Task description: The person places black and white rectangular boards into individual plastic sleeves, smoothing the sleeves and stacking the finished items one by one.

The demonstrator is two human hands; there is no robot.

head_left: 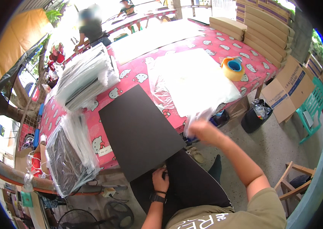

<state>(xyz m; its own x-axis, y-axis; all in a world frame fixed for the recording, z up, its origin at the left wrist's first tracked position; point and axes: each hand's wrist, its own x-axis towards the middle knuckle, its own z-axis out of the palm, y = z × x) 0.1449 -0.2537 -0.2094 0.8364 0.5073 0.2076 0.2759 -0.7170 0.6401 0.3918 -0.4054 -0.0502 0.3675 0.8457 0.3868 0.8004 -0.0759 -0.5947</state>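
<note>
A large black board (140,131) lies across the near table edge and over my lap. My left hand (160,180) is at its near edge, fingers curled in; a small dark bit shows between them, but what it is I cannot make out. To the right of the board, my right hand (206,132) is closed on the near end of a clear plastic sleeve (200,116), slightly smeared by motion. That sleeve comes off a pile of clear plastic sleeves (197,82) spread on the table. A stack of plastic-wrapped boards (87,76) stands to the left.
Yellowish tape rolls (233,69) sit on the pink patterned tablecloth (138,76). A plastic-wrapped dark board (68,156) hangs over the left edge. Long cartons (266,34) are stacked at the far right. A black bin (257,116) and green chair (312,108) stand right. Two people work beyond.
</note>
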